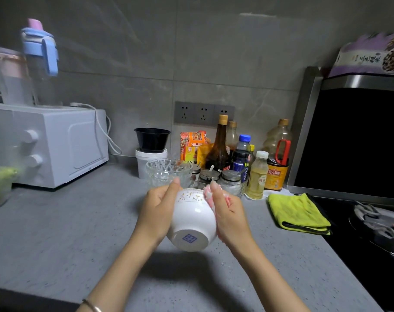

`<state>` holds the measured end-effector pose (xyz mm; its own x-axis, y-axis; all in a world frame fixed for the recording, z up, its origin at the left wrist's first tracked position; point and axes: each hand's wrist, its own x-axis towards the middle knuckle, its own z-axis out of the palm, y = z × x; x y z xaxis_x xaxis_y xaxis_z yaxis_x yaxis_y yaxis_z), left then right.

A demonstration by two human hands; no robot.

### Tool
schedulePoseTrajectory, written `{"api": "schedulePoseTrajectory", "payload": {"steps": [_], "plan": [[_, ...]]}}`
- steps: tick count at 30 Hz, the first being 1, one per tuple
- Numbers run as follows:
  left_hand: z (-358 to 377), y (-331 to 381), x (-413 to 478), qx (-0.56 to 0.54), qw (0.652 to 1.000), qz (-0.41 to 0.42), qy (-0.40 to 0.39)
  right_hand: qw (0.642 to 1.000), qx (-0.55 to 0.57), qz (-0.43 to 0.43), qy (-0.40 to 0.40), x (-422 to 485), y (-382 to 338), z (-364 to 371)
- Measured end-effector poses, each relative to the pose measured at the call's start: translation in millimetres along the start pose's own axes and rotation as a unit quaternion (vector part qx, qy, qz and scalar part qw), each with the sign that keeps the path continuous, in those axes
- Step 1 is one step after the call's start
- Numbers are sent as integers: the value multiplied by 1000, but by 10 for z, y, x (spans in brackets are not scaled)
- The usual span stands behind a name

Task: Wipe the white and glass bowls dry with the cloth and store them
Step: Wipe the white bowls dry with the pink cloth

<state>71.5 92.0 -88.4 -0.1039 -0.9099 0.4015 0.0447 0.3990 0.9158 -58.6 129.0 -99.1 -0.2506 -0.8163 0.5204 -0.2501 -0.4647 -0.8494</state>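
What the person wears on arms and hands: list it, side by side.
Both forearms are bare, no sleeves or gloves in view. The left hand has a thin metal bangle at its wrist; the right hand shows no ring or band.

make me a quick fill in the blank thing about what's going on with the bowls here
1. The left hand holds the white bowl with its ___ turned toward the camera.
2. The right hand holds a ___ cloth against the bowl's side.
3. The square stamp on the bowl's underside is ___.
4. Behind the glass bowl, the black bowl sits on a ___ tub.
Missing words: base, pink, blue, white.
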Motion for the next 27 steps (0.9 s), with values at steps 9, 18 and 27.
{"api": "schedulePoseTrajectory", "payload": {"steps": [9,18,27], "plan": [[123,-65,3,-95,988,-12,119,976,-124,-175,38,-390,80,166],[104,-19,8,-87,993,-38,73,922,-293,-252,30,-309,-3,145],[96,131,-88,-236,960,-94,118,981,123,152,17,-293,-141,102]]}}
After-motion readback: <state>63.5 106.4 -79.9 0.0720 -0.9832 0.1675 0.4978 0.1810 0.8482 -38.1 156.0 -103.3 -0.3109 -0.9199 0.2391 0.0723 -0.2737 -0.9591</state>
